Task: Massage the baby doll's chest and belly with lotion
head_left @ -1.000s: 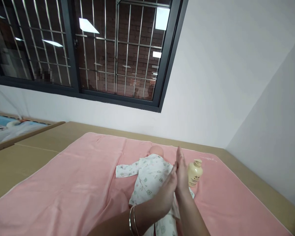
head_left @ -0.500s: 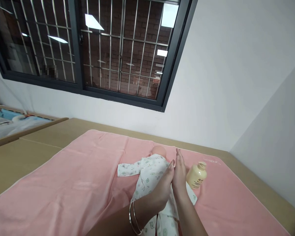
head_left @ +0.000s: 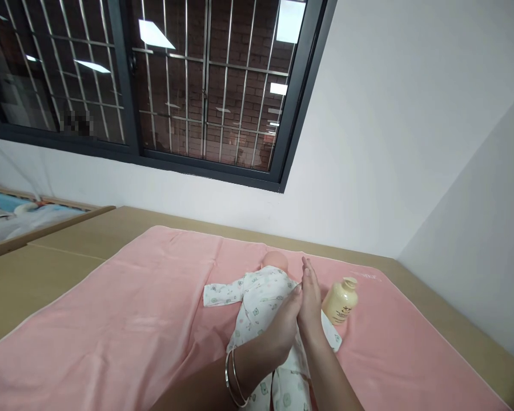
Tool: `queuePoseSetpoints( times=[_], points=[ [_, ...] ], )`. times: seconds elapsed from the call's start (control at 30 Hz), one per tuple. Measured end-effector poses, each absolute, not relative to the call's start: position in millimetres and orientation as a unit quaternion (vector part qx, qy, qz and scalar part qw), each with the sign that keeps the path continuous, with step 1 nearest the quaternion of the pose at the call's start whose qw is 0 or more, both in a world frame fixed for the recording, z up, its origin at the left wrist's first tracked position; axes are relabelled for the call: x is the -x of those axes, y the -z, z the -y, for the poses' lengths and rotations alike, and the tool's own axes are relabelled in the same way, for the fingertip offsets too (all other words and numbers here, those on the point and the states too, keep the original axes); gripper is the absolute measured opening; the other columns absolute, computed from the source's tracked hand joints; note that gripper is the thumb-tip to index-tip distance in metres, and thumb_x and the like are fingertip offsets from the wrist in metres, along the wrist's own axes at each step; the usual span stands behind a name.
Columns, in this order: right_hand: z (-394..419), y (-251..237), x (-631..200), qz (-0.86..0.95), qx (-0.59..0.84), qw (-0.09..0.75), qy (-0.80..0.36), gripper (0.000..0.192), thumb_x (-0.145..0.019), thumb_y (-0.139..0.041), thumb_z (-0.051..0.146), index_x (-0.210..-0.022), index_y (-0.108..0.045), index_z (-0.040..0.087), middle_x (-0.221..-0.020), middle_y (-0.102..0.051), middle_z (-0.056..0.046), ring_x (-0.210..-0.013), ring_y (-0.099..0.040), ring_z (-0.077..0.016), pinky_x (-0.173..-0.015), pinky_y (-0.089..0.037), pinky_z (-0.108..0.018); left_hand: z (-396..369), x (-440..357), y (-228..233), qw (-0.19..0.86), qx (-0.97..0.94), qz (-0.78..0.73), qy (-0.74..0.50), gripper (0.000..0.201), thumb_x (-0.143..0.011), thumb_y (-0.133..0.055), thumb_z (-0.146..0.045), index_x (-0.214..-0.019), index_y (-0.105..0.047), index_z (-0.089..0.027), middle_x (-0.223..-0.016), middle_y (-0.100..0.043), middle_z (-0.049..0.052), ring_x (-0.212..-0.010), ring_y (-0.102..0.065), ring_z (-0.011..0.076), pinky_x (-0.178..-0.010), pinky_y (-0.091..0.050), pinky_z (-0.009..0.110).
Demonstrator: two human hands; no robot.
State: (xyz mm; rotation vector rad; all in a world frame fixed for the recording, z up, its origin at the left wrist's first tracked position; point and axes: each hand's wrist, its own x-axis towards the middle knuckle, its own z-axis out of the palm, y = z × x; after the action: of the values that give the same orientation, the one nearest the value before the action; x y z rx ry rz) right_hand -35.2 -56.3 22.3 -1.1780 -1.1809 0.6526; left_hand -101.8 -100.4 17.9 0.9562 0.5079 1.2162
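My left hand [head_left: 285, 325], with two thin bangles [head_left: 236, 377] at the wrist, is pressed palm to palm against my right hand [head_left: 310, 302]. Fingers of both hands are stretched out, and nothing shows between them. Beneath them a baby doll [head_left: 257, 305] in a white patterned outfit lies on a pink mat [head_left: 145, 319]. Its round head [head_left: 274, 261] points away from me; one sleeve reaches left, the other is partly hidden by my right arm. Just right of my hands is a pale yellow bottle [head_left: 341, 302].
The mat covers a tan tabletop [head_left: 68, 245] that meets a white wall [head_left: 368, 142]. A dark-framed window [head_left: 205, 171] with metal bars is above. At far left, a wood-edged compartment [head_left: 47, 228] holds blue and white cloth or plastic.
My palms stay together, the left fingertips slipping slightly lower along the right hand. The whole view has shifted a little. Doll and bottle lie as before.
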Motion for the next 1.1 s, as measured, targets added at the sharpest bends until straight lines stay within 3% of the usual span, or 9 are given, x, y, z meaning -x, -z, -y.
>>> queuePoseSetpoints(
  times=[0.27, 0.63, 0.73, 0.83, 0.9, 0.97, 1.1],
  points=[
    [58, -18, 33, 0.510, 0.504, 0.628, -0.303, 0.060, -0.090, -0.035, 0.061, -0.140, -0.045, 0.029, -0.153, -0.032, 0.002, -0.142, -0.026, -0.0208, -0.118, -0.018, -0.041, 99, 101, -15, 0.684, -0.428, -0.226, -0.546, 0.064, -0.091, -0.043, -0.059, -0.141, -0.044, -0.019, -0.150, -0.040, 0.007, -0.143, -0.027, 0.0245, -0.120, -0.021, 0.040],
    [51, -15, 28, 0.530, 0.513, 0.606, -0.296, 0.061, -0.090, -0.035, 0.060, -0.139, -0.046, 0.026, -0.153, -0.031, -0.001, -0.142, -0.027, -0.0212, -0.116, -0.023, -0.041, 99, 100, -17, 0.707, -0.395, -0.204, -0.550, 0.055, -0.090, -0.049, -0.052, -0.135, -0.051, -0.020, -0.148, -0.043, 0.005, -0.141, -0.031, 0.0254, -0.120, -0.019, 0.041],
    [45, -27, 3, 0.558, 0.545, 0.576, -0.246, 0.061, -0.087, -0.044, 0.054, -0.140, -0.046, 0.023, -0.154, -0.031, -0.004, -0.143, -0.026, -0.0223, -0.116, -0.023, -0.040, 83, 99, -18, 0.759, -0.342, -0.165, -0.529, 0.051, -0.092, -0.043, -0.050, -0.132, -0.052, -0.020, -0.142, -0.049, 0.009, -0.137, -0.038, 0.0256, -0.117, -0.026, 0.043],
    [38, -40, -39, 0.557, 0.593, 0.572, -0.104, 0.060, -0.088, -0.043, 0.043, -0.141, -0.043, 0.017, -0.152, -0.034, -0.009, -0.142, -0.027, -0.0242, -0.116, -0.024, -0.043, 48, 92, -15, 0.834, -0.236, -0.181, -0.464, 0.053, -0.093, -0.034, -0.051, -0.132, -0.048, -0.018, -0.137, -0.051, 0.015, -0.130, -0.047, 0.0253, -0.105, -0.042, 0.042],
    [36, -40, -66, 0.550, 0.645, 0.530, 0.015, 0.057, -0.088, -0.037, 0.031, -0.141, -0.043, 0.011, -0.150, -0.035, -0.013, -0.142, -0.025, -0.0258, -0.116, -0.021, -0.046, 21, 77, -9, 0.873, -0.176, -0.214, -0.402, 0.057, -0.092, -0.031, -0.052, -0.133, -0.044, -0.014, -0.133, -0.053, 0.020, -0.123, -0.053, 0.0266, -0.093, -0.050, 0.042],
    [36, -32, -86, 0.561, 0.701, 0.430, 0.091, 0.055, -0.085, -0.035, 0.021, -0.137, -0.047, 0.004, -0.148, -0.038, -0.018, -0.142, -0.024, -0.0295, -0.116, -0.018, -0.049, -2, 53, -4, 0.887, -0.138, -0.244, -0.366, 0.058, -0.093, -0.029, -0.047, -0.135, -0.039, -0.009, -0.128, -0.054, 0.023, -0.117, -0.057, 0.0275, -0.085, -0.053, 0.042],
    [34, -4, -99, 0.602, 0.749, 0.251, 0.118, 0.057, -0.081, -0.038, 0.014, -0.136, -0.046, -0.002, -0.144, -0.040, -0.024, -0.139, -0.028, -0.0346, -0.113, -0.021, -0.049, -22, 3, 3, 0.878, -0.132, -0.274, -0.369, 0.057, -0.091, -0.032, -0.041, -0.134, -0.041, -0.004, -0.123, -0.058, 0.023, -0.103, -0.064, 0.0252, -0.078, -0.054, 0.034]
  ],
)
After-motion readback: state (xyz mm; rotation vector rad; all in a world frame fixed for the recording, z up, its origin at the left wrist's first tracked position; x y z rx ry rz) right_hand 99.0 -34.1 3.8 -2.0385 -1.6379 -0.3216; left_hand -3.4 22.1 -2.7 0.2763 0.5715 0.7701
